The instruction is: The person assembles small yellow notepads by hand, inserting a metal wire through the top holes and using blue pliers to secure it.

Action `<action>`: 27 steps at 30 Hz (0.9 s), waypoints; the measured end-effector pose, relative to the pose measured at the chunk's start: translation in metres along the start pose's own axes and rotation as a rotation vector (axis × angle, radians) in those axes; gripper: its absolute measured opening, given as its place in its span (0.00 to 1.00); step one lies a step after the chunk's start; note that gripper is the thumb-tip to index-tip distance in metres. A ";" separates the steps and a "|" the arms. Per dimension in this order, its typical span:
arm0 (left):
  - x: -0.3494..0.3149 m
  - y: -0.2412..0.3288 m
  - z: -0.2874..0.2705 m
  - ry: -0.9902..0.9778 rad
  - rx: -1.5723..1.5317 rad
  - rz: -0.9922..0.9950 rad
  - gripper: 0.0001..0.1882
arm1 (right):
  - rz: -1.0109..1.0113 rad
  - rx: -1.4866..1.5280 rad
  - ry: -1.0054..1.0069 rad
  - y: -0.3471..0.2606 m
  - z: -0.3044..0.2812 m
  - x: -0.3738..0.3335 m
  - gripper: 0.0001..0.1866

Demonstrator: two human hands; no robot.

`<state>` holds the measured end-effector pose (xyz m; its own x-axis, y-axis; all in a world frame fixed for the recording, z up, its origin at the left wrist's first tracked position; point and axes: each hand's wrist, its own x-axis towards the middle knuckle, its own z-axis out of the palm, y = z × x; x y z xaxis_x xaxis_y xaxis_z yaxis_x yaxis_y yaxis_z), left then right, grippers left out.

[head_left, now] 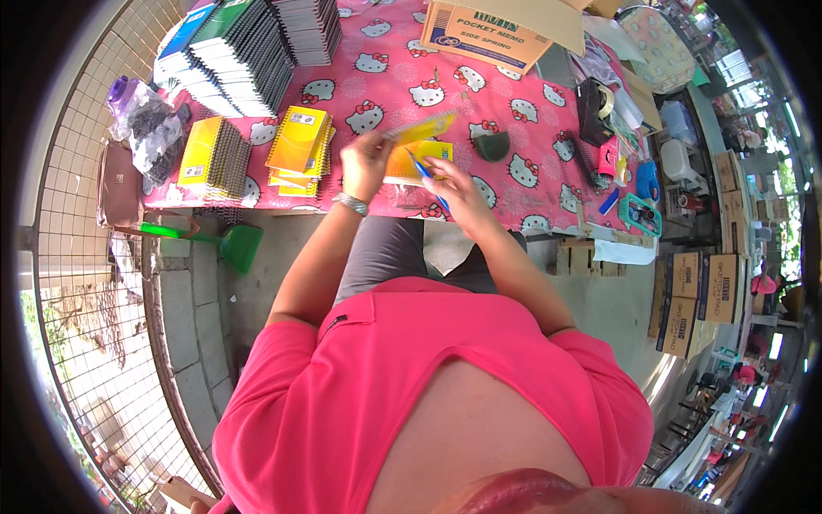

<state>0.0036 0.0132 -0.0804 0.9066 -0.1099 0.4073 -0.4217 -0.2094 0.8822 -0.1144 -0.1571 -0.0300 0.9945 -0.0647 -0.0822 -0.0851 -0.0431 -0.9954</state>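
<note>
My left hand [366, 163] is closed on the end of a yellow spiral notebook [432, 128], which is lifted and tilted above the table and slightly blurred. My right hand [463, 199] grips a slim blue tool [431, 184], its tip pointing up and left; its exact kind does not show. Below them another yellow notebook [438, 151] lies on the table, partly covered by my hands. To the left stands a pile of yellow-orange notebooks [299, 137], and beyond it a row of yellow spiral notebooks [205, 152]. A dark green rounded object [492, 146] rests right of my hands.
Tall stacks of spiral notebooks [244, 64] stand at the far left. An open cardboard box [484, 36] sits at the back. A tape dispenser [592, 111] and a teal basket [640, 214] are on the right of the pink patterned tablecloth [377, 90]. A green dustpan [241, 248] is below the table's left edge.
</note>
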 end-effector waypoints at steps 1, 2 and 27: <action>0.007 -0.003 -0.017 0.066 0.010 -0.019 0.04 | -0.161 -0.232 0.076 0.016 -0.013 -0.002 0.27; 0.018 0.025 -0.038 0.096 0.039 -0.052 0.06 | -0.316 -0.464 0.163 0.032 -0.029 -0.005 0.29; -0.017 0.030 0.026 -0.720 0.734 0.698 0.11 | -0.105 -1.383 0.665 0.108 -0.296 0.021 0.12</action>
<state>-0.0245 -0.0167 -0.0673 0.3714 -0.8753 0.3096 -0.9280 -0.3605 0.0940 -0.1204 -0.4585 -0.1249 0.8255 -0.4049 0.3931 -0.3804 -0.9138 -0.1424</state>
